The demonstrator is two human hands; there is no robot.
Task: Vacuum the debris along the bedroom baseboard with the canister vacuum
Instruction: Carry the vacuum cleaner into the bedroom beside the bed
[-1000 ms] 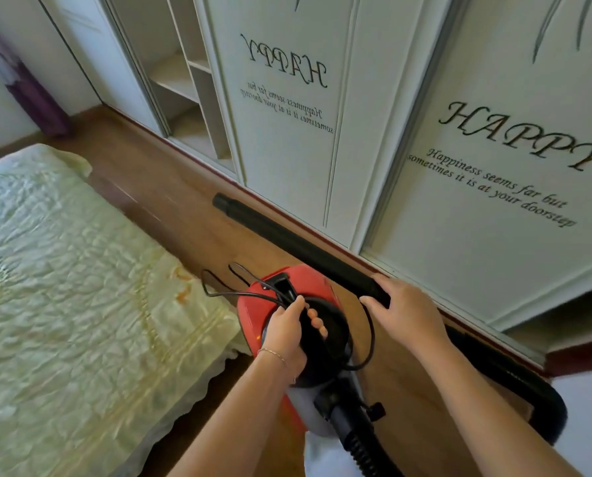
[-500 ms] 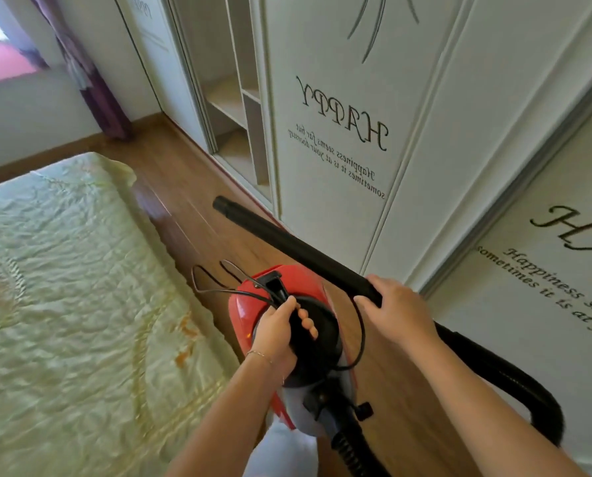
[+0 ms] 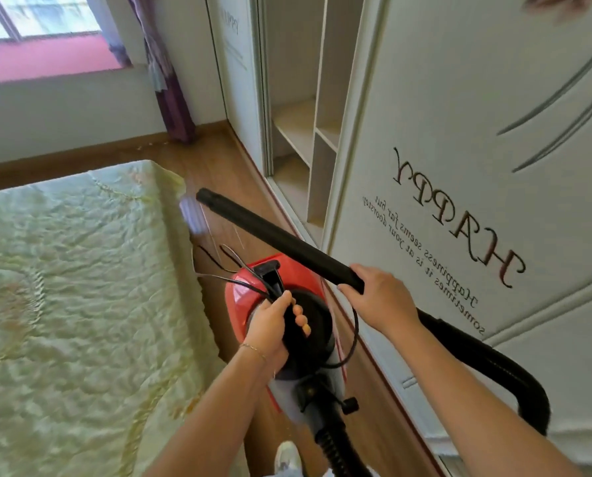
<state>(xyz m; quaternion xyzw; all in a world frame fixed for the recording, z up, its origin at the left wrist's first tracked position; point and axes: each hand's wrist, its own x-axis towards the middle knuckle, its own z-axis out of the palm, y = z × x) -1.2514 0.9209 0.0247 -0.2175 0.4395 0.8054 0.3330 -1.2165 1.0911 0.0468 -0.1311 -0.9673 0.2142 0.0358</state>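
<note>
The red canister vacuum with round black top (image 3: 243,297) hangs over the wooden floor (image 3: 232,166) between the pale green quilted bed (image 3: 81,270) and the white wardrobe (image 3: 460,98). The fingers (image 3: 301,320) of the left hand (image 3: 270,325) are curled round its top handle. The right hand (image 3: 380,299) wraps the long black rigid wand (image 3: 270,232), which is raised toward the brown wooden baseboard (image 3: 46,168). This is judged a positioning step; next, lower the nozzle to the floor edge.
</note>
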